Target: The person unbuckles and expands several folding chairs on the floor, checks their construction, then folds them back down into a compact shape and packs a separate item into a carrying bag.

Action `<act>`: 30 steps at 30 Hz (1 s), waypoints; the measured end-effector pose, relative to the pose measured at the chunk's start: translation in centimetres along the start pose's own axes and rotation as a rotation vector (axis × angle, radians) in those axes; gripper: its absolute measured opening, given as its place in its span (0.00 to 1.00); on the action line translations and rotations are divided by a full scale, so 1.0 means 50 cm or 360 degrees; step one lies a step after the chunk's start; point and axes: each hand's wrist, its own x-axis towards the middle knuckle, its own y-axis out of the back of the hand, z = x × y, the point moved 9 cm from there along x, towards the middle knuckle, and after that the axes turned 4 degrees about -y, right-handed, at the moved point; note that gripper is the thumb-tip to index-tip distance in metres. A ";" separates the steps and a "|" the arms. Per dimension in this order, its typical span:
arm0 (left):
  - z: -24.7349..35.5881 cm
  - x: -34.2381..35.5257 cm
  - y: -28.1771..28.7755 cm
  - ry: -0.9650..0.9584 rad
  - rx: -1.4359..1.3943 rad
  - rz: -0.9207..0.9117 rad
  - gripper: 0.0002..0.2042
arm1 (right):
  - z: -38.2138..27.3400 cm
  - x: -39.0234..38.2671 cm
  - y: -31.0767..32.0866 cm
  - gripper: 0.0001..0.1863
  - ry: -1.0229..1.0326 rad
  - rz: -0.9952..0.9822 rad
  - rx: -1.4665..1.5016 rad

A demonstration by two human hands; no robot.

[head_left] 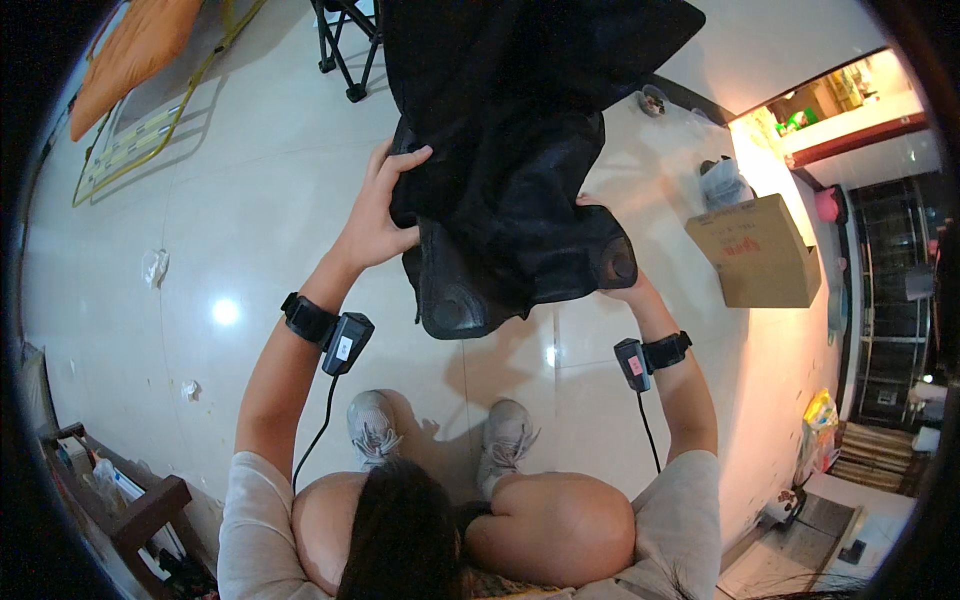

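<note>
A large sheet of black fabric (pixel 500 190) hangs in folds in front of me, reaching the top edge of the view. Its lower corners carry rounded, reinforced patches. My left hand (pixel 378 215) grips its left edge, with the index finger laid over the cloth and the thumb at the side. At the lower right corner my right hand (pixel 628 289) holds the fabric from behind; most of its fingers are hidden by the cloth. Each forearm wears a black strap with a small cabled device, the left device (pixel 347 344) and the right device (pixel 633 364).
Black folding legs (pixel 350 60) stand on the tiled floor (pixel 250 260) beyond my left hand. An orange lounger (pixel 140 60) with a yellow frame is at far left. A cardboard box (pixel 757 252) sits at right, near a lit shelf (pixel 850 100). Dark wooden furniture (pixel 150 515) is at lower left.
</note>
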 end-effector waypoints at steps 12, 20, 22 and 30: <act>-0.017 0.006 -0.026 0.0257 -0.0775 0.0151 0.48 | 0.013 -0.008 -0.016 0.56 0.0152 0.0325 -0.0058; -0.049 -0.004 -0.034 0.0204 -0.0589 -0.0304 0.57 | 0.080 0.003 -0.034 0.49 0.0044 0.0254 -0.0462; -0.067 0.002 -0.046 0.0223 -0.0563 -0.0273 0.54 | 0.055 0.025 -0.041 0.43 0.0046 0.0242 -0.0567; -0.098 0.001 -0.061 0.0273 -0.0660 0.0321 0.31 | 0.060 0.097 -0.040 0.38 -0.0074 0.0559 0.0087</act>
